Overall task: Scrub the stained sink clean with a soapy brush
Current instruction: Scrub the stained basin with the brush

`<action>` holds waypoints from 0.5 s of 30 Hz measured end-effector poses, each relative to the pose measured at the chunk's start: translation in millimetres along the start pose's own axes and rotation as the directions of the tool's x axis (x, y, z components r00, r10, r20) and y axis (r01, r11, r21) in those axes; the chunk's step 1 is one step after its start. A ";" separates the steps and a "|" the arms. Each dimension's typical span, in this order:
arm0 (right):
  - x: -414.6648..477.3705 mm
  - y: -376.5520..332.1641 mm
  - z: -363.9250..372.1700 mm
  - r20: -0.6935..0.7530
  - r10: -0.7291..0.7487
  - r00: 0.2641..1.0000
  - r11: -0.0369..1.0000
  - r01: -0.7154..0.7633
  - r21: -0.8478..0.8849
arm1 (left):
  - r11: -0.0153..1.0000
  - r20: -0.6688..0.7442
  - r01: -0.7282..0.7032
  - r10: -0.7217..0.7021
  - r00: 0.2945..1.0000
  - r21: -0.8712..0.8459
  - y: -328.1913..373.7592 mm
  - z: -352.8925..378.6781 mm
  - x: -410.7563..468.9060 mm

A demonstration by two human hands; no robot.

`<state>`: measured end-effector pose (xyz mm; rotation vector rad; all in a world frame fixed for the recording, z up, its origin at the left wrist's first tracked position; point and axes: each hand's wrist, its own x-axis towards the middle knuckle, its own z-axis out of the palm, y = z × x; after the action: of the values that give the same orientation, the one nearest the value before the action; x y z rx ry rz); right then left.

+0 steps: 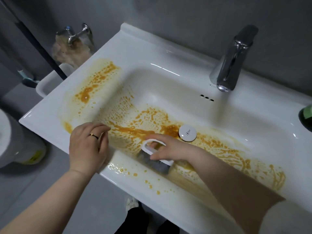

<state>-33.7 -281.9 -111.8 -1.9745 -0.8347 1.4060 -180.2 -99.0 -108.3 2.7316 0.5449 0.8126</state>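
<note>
Toilet [10, 141] at far left, part in view. Wall tap [74, 35] on the far-left wall, a white tub [50, 81] below it, beside the sink.

Sink [145, 48]: white, orange stain [99, 78] over the left rim, down the basin floor and along the near-right rim.

Left hand [86, 147]: lies on the near-left rim, fingers [101, 128] loose and slightly bent, holding nothing. Ring [93, 135] on one finger.

Brush [157, 163]: white loop handle, grey bristles, set against the near side of the basin, just near-left of the plug.

Right hand [170, 149]: fingers curled through the loop handle, grasping the brush.

Plug [187, 133]: round, white, in the basin floor amid the stain.

Overflow holes [207, 97] in the far wall. Chrome faucet [234, 59] on the far rim above them. Green bottle [306, 115] at the right edge.
</note>
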 end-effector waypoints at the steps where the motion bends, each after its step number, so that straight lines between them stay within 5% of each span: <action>1: -9.8 10.3 -5.1 0.015 0.036 0.999 0.999 -0.036 -0.022 | 1.000 0.004 0.019 -0.019 1.000 -0.014 -0.9 -0.8 -0.1; 5: -20.0 25.2 -13.5 0.055 0.141 0.988 0.984 -0.134 -0.117 | 0.998 0.031 0.050 -0.049 0.998 -0.034 -1.8 -0.2 -0.2; 11: 55.5 -42.8 11.6 -0.047 -0.065 0.997 0.998 0.065 0.009 | 0.998 0.040 0.032 -0.030 0.999 -0.052 -3.6 -0.4 1.4; 15: 16.0 -10.0 0.2 0.008 0.069 0.998 0.997 -0.068 -0.022 | 0.996 0.044 0.025 -0.021 0.999 -0.082 -6.1 -1.3 1.2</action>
<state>-31.5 -263.3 -113.9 -2.0323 -0.7960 1.4505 -181.7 -92.8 -108.7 2.6564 0.5211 0.7519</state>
